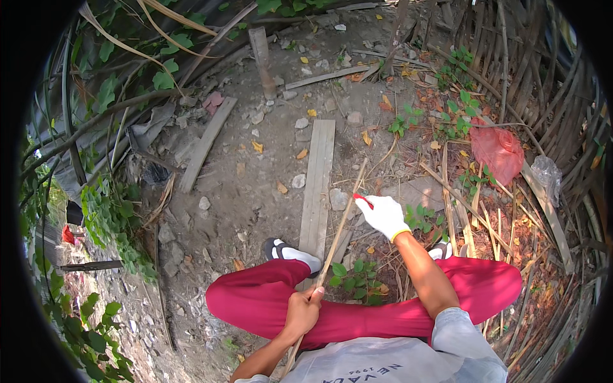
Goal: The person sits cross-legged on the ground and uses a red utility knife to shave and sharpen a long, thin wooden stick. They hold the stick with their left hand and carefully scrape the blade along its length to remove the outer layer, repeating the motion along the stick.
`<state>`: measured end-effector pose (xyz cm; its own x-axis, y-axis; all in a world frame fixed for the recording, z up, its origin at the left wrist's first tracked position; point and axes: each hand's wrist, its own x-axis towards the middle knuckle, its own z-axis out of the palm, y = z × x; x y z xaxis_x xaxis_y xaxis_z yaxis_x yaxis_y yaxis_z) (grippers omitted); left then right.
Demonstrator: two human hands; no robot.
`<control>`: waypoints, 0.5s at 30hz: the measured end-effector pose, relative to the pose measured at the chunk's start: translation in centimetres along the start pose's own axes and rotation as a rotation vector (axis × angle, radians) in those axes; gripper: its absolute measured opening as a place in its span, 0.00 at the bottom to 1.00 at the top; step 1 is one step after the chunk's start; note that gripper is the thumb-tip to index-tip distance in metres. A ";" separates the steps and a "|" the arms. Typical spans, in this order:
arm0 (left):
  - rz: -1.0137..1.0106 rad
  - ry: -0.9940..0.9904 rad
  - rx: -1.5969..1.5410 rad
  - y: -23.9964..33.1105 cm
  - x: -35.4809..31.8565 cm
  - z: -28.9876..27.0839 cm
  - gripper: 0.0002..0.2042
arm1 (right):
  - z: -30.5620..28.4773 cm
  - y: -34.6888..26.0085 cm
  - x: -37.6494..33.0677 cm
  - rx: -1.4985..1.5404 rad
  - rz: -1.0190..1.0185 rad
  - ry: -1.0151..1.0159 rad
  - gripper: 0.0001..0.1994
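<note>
A long, thin strip of pale wood or bamboo slants up from beside my body, over my lap and away from me. My bare left hand is closed round its nearer part, thumb pointing along it. Farther out, my right hand, in a white work glove with a yellow cuff, is closed on a small red thing, perhaps a tool's handle. That red piece meets the strip close to its far end. Whether it has a blade is hidden by the glove and the strip.
Between my feet and beyond lies a flat grey plank; another plank rests farther left. Thin strips are scattered at right, near a red plastic bag. A stick fence curves round the right. Leafy vines hang left.
</note>
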<state>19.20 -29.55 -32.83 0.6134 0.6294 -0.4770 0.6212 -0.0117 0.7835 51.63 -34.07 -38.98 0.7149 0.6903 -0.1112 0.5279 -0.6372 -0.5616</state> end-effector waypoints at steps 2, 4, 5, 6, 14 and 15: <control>-0.005 -0.049 0.009 -0.4 -0.8 -0.3 0.15 | 0.2 2.0 0.4 -0.017 0.007 -0.001 0.29; -0.034 -0.090 -0.013 -1.9 -2.8 -0.6 0.15 | 0.2 3.2 0.7 0.027 0.099 0.032 0.29; -0.045 -0.090 -0.033 -2.8 -4.1 -1.2 0.15 | 0.2 4.2 1.7 -0.007 0.092 0.015 0.29; -0.059 -0.099 -0.051 -2.6 -5.1 -1.8 0.15 | 0.4 5.7 2.0 -0.008 0.085 0.101 0.29; -0.290 0.114 -0.240 -0.7 -9.9 -7.0 0.16 | -0.3 10.6 4.5 -0.011 0.223 0.100 0.32; -0.342 0.124 -0.261 -0.6 -9.0 -7.2 0.16 | 0.6 10.2 4.1 -0.178 0.111 0.080 0.27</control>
<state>9.78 -29.58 -26.13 0.3213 0.6519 -0.6869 0.6246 0.3993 0.6711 59.68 -37.56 -45.64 0.8034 0.5878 -0.0951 0.5115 -0.7631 -0.3950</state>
